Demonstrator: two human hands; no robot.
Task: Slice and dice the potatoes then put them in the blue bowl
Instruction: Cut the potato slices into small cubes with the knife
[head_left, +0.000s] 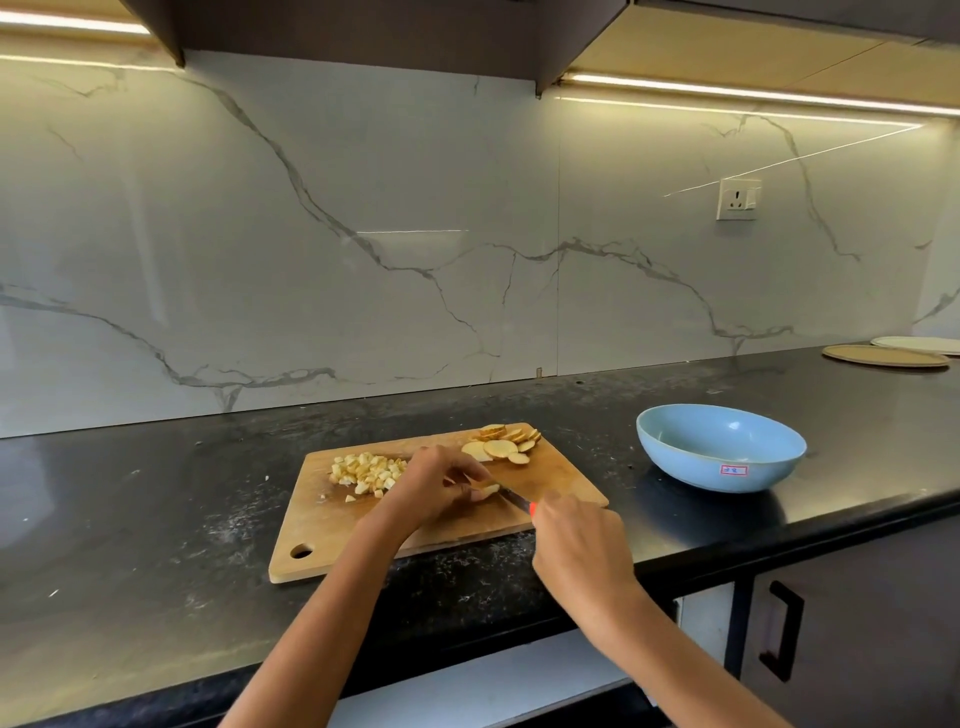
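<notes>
From where I stand, the left hand pins a small stack of potato slices on the wooden cutting board, its fingers curled down onto the pieces, while the right hand is wrapped round the orange handle of a knife whose blade runs in towards those curled fingers.

The main risk, as I judge it, is a nick: the blade lies just beside the left fingertips, and the piece being held is small, so a slip or a rolling slice could bring the edge onto a finger. A second risk is scatter. The pile of diced potato lies loose on the left part of the board, with a couple of cubes already apart from it, and a sweep of the wrist could knock more onto the black counter. The board itself sits at an angle near the counter's front edge (a hard push could shift it).

Counts: 1 board, 1 knife, 1 blue bowl, which stands to the right of the board and looks empty, and 2 plates far right. The uncut slices at the board's far corner number roughly 10; the dice are too many and too small to count.
</notes>
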